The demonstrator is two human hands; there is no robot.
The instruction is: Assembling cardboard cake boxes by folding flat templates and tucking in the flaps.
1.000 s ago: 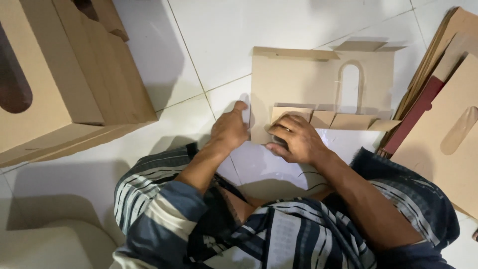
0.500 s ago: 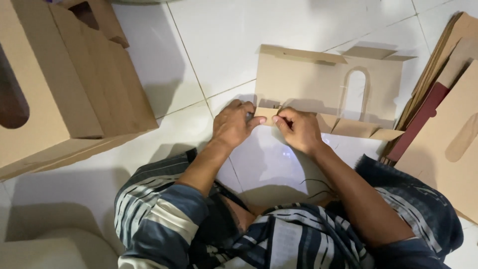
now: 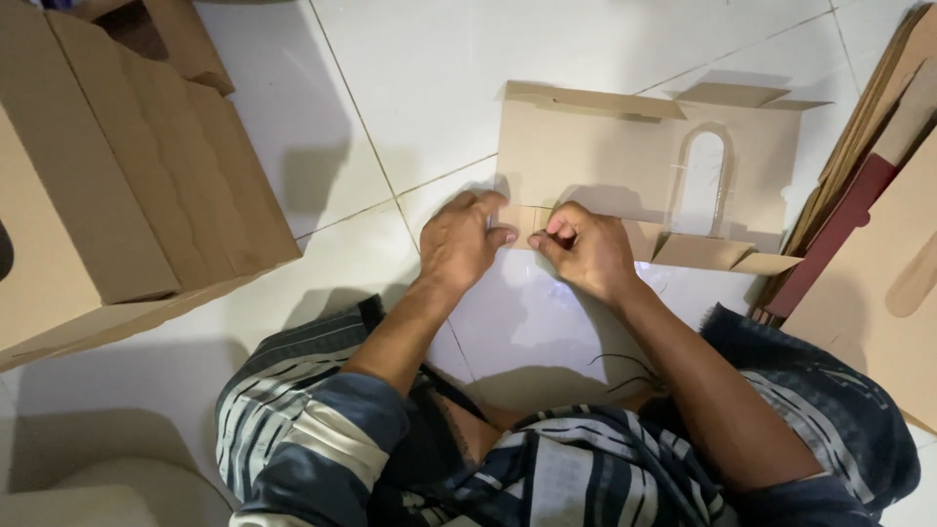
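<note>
Left hand (image 3: 464,239) and right hand (image 3: 586,249) pinch the bottom flap (image 3: 527,222) of the flat cardboard box blank (image 3: 595,166) on the tiled floor (image 3: 439,78)

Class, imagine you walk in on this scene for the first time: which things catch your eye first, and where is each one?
At the centre, the left hand and right hand pinch a small flap on the near edge of a flat brown cardboard cut-out lying on the white tiled floor. A big cardboard box fills the left side. More flat cardboard sheets are stacked at the right edge.
</note>
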